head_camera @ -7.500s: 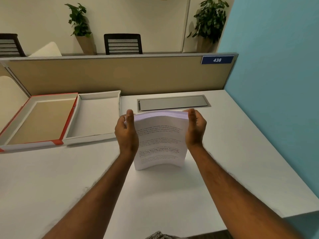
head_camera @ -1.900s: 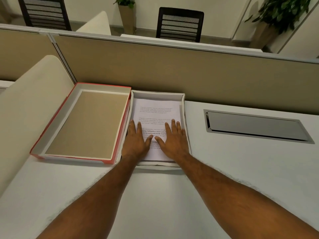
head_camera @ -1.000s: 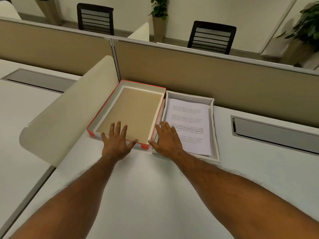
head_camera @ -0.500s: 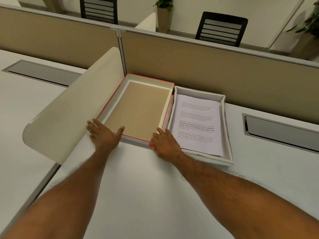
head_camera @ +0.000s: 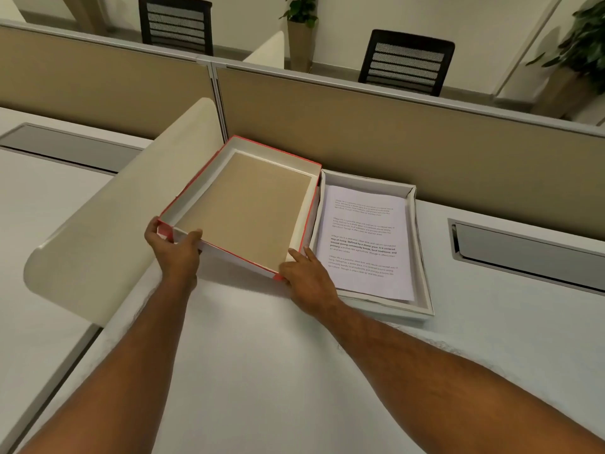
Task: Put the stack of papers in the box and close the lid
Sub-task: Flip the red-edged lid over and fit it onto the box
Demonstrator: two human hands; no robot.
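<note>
The stack of printed papers [head_camera: 366, 237] lies flat inside the open white box [head_camera: 424, 290] against the partition. To its left is the red-edged lid [head_camera: 242, 204], upside down with its brown inside facing up, its near edge raised off the desk. My left hand [head_camera: 173, 250] grips the lid's near left corner. My right hand [head_camera: 307, 280] holds the lid's near right corner, next to the box wall.
A cream curved divider panel [head_camera: 108, 224] stands just left of the lid. A tan partition wall [head_camera: 425, 152] runs behind both. A grey cable hatch [head_camera: 523, 253] is set in the white desk [head_camera: 262, 371] to the right. Chairs and plants stand beyond.
My hands left the papers in the box and went to the lid. Both now grip its near corners, and its near edge has come up off the desk.
</note>
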